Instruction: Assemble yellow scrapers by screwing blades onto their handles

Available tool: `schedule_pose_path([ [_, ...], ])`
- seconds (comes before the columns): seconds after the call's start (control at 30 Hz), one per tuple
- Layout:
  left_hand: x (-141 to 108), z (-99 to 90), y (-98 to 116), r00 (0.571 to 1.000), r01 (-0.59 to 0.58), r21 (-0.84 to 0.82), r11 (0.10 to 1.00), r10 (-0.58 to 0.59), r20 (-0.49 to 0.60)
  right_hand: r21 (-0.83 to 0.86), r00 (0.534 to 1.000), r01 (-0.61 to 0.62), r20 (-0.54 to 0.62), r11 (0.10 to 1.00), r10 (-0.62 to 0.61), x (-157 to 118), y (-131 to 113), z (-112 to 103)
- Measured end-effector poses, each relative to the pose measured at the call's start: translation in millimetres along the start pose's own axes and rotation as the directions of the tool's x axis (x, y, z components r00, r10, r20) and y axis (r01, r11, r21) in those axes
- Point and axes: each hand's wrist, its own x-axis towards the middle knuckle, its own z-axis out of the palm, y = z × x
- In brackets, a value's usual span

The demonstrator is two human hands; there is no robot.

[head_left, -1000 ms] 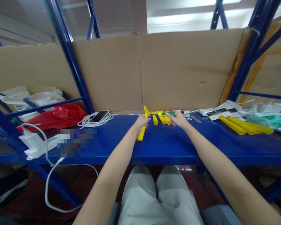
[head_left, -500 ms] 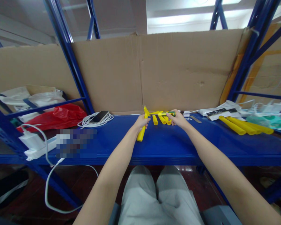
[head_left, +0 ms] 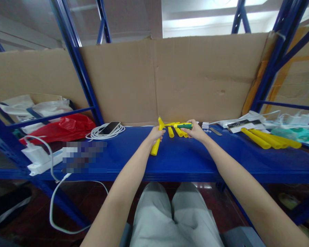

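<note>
My left hand (head_left: 156, 134) is closed around a yellow T-shaped tool with a tube-like handle (head_left: 155, 148), held upright and slightly tilted above the blue shelf. In my right hand (head_left: 194, 129) is a screwdriver with a green and yellow handle (head_left: 184, 126), lying level and pointing left. Its tip meets the head of the yellow tool, though the exact contact point is too small to make out. Just behind and between my hands, several similar yellow tools (head_left: 171, 132) lie on the shelf, partly covered by the screwdriver and my right fingers.
The blue shelf (head_left: 195, 161) has a cardboard wall behind it. Several yellow handles (head_left: 256, 139) lie at right beside a green plastic bag (head_left: 293, 133). A phone (head_left: 110, 128) rests on a coiled white cable (head_left: 94, 134) at left, near a white power strip (head_left: 45, 164).
The screwdriver handle has turned about its length, showing more green now. Both hands and the yellow tool stay in nearly the same place.
</note>
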Motion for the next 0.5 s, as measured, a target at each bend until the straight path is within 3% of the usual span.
schedule_pose_path([
  [0.3,-0.6,0.1,0.7,1.000,0.005,0.005,1.000,-0.005,0.005,-0.072,0.999,-0.017,-0.037,0.997,0.014,-0.2,-0.2,-0.9],
  [0.5,-1.3,0.2,0.6,1.000,-0.002,-0.003,1.000,0.002,0.006,0.011,1.000,-0.014,-0.021,1.000,0.015,0.8,0.1,0.8],
])
